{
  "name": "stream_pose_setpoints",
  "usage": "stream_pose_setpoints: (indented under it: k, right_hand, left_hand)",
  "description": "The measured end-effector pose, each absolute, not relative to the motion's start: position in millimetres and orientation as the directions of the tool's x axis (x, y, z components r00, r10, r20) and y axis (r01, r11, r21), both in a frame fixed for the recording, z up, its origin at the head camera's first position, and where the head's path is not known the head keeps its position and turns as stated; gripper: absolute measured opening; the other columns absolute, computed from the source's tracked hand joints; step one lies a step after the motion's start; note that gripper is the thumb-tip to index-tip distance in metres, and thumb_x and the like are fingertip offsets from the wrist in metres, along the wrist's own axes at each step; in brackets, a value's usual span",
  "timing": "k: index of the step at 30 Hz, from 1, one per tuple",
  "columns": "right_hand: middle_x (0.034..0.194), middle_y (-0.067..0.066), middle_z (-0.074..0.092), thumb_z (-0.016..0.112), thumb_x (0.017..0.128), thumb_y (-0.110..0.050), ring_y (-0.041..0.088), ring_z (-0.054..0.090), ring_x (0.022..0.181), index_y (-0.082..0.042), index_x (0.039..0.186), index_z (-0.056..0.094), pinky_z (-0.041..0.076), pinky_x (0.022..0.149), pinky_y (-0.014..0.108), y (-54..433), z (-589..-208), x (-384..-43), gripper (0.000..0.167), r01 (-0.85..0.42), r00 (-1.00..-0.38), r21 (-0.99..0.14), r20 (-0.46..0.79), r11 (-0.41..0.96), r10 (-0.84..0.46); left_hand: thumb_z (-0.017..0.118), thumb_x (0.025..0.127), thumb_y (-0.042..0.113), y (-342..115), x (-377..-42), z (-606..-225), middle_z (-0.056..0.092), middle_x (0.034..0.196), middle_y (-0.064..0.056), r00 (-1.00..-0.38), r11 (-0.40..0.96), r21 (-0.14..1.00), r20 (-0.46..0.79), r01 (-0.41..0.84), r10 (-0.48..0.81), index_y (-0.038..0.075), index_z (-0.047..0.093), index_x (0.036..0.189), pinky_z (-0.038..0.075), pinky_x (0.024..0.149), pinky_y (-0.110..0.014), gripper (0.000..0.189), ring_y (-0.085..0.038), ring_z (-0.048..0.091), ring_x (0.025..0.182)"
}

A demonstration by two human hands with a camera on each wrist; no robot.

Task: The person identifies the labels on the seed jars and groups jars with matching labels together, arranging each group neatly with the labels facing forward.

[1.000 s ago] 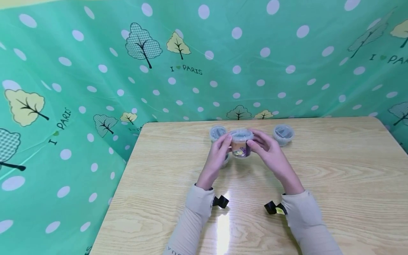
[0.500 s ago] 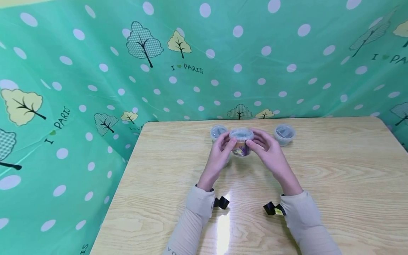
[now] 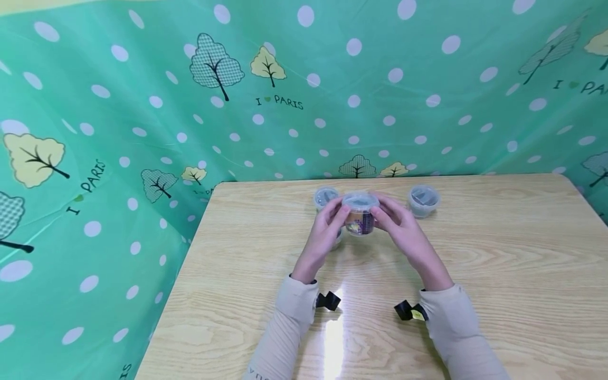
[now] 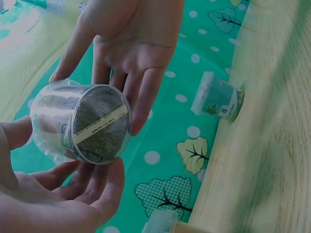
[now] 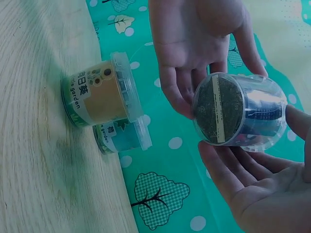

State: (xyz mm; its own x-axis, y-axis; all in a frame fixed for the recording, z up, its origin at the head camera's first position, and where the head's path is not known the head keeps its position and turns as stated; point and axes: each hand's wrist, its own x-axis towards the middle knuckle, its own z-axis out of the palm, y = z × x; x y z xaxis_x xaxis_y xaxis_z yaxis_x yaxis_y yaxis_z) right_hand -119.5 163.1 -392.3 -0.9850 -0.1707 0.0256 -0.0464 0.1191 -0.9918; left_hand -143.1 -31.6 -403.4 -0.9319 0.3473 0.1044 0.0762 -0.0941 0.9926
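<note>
A small clear plastic cup [image 3: 359, 224] with a translucent lid and an orange and purple label is held up above the table between both hands. My left hand [image 3: 324, 228] grips its left side, thumb on the front and fingers behind. On the other side, my right hand [image 3: 402, 226] holds it the same way. Seen from below in the left wrist view, the cup's base [image 4: 102, 124] shows dark, soil-like contents and a pale printed strip. The right wrist view shows that same dark base [image 5: 218, 109], with the fingers around the wall.
Behind the hands, similar lidded cups stand on the wooden table [image 3: 499, 253]: one back left [image 3: 325, 196], one back right [image 3: 424, 200]. An orange-labelled cup [image 5: 97, 94] is mostly hidden behind the left hand in the head view. A green dotted cloth [image 3: 304, 132] hangs behind the table.
The held cup has turned slightly, with more of the purple part of its label facing forward. The left thumb has shifted a little on the front; the cup stays at nearly the same place.
</note>
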Motion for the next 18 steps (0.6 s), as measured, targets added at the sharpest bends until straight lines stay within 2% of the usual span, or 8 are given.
stream_pose_setpoints:
  k: [4,11,13,18]
  right_hand:
    - [0.152,0.018,0.043,0.048,0.105,-0.037,0.033,0.047,0.135,-0.005,0.154,0.031,0.049,0.105,0.036,163.2,-392.4,-119.3,0.061,-0.037,-0.984,-0.991,0.014,0.127,-0.177]
    - [0.147,0.020,0.049,0.054,0.102,-0.036,0.033,0.051,0.132,-0.005,0.151,0.038,0.051,0.096,0.017,162.5,-393.1,-117.9,0.060,-0.036,-0.993,-0.991,0.021,0.126,-0.117]
    - [0.146,0.019,0.050,0.055,0.102,-0.037,0.032,0.051,0.132,-0.006,0.151,0.039,0.051,0.098,0.019,162.6,-393.0,-117.6,0.060,-0.034,-0.995,-0.990,0.020,0.134,-0.101]
    - [0.144,0.017,0.052,0.057,0.101,-0.036,0.030,0.050,0.133,-0.007,0.150,0.040,0.043,0.111,0.039,161.8,-392.2,-116.7,0.059,-0.044,-0.996,-0.986,0.031,0.163,-0.083]
  left_hand:
    - [0.046,0.106,0.023,-31.6,-142.2,-401.7,0.053,0.140,-0.019,-0.929,-0.099,0.992,0.104,0.073,0.356,0.001,0.044,0.144,0.044,0.110,-0.037,0.044,-0.030,0.052,0.130]
    - [0.047,0.106,0.030,-30.9,-139.7,-400.7,0.053,0.140,-0.017,-0.940,-0.060,0.996,0.078,0.062,0.331,0.004,0.041,0.147,0.045,0.109,-0.038,0.049,-0.028,0.053,0.128]
    - [0.049,0.105,0.029,-29.9,-138.7,-399.5,0.054,0.138,-0.017,-0.947,-0.050,0.997,0.069,0.056,0.313,0.005,0.041,0.147,0.046,0.108,-0.037,0.049,-0.028,0.055,0.125]
    - [0.056,0.102,0.023,-26.3,-135.9,-395.4,0.052,0.138,-0.017,-0.948,-0.055,0.997,0.073,0.059,0.310,0.002,0.039,0.147,0.046,0.109,-0.036,0.052,-0.028,0.053,0.124]
